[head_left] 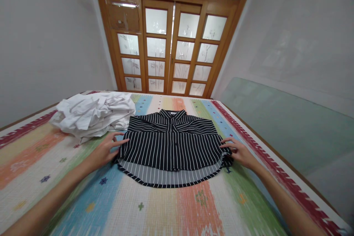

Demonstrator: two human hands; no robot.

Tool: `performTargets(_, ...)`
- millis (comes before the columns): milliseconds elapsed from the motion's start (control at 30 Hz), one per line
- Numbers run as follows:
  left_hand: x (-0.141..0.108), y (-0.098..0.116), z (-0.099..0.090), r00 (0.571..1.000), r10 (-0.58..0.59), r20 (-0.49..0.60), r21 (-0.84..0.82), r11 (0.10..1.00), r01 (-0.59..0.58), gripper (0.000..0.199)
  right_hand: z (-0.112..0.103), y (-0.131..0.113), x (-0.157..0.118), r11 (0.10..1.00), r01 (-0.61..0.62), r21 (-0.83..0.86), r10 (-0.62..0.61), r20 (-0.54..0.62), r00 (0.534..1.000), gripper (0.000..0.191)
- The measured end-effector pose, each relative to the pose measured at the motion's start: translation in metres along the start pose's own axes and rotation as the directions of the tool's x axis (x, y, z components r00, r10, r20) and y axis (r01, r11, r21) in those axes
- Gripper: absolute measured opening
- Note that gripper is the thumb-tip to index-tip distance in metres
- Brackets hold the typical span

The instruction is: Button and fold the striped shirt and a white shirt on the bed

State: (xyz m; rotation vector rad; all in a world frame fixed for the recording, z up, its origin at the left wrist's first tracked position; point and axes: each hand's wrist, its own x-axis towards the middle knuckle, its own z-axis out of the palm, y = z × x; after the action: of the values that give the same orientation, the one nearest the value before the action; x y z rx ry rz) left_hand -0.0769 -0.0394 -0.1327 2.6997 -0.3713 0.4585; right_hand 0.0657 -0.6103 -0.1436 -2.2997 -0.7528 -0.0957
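A black shirt with white stripes [171,147] lies front up, its collar toward the doors and its sleeves folded across the chest. Its curved hem faces me, showing a grey striped inner side. At the shirt's left edge is my left hand [109,149], fingers apart, fingertips touching the cloth near the lower corner. My right hand [236,151] rests at the right edge, its fingers spread on the fabric beside a bunched bit of cloth. Neither hand visibly grips anything.
White crumpled clothes [95,114] are heaped at the back left, close to the shirt. A colourful striped cover [160,206] lies underneath. Beyond it stand wooden doors with glass panes [171,48]. Walls rise on both sides, with a pale green panel [287,121] at right.
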Motion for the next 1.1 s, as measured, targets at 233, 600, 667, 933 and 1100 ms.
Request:
performTargets(233,0.046,0.005,0.002,0.995,-0.020,-0.096,-0.146,0.989,0.006,0.029,-0.004,-0.005,0.043,0.991,-0.063,0.117,0.077,-0.116,0.990,0.049)
performTargets(600,0.097,-0.021,0.034,0.825,-0.458,-0.330,-0.157,0.889,0.431,0.037,0.013,0.042,0.118,0.944,-0.301,0.138,0.326,-0.230,0.917,0.049)
performTargets(667,0.104,-0.023,0.039,0.815,-0.473,-0.335,-0.120,0.879,0.461,0.036,0.017,0.048,0.127,0.929,-0.350,0.123,0.371,-0.252,0.894,0.043)
performTargets(933,0.127,-0.016,0.047,0.816,-0.489,-0.308,0.058,0.847,0.529,0.034,0.029,0.056,0.149,0.857,-0.507,-0.094,0.445,-0.361,0.819,0.035)
performTargets(1100,0.104,-0.004,0.039,0.868,-0.402,-0.292,0.160,0.874,0.458,0.035,0.027,0.047,0.129,0.828,-0.532,-0.176,0.427,-0.419,0.802,0.030)
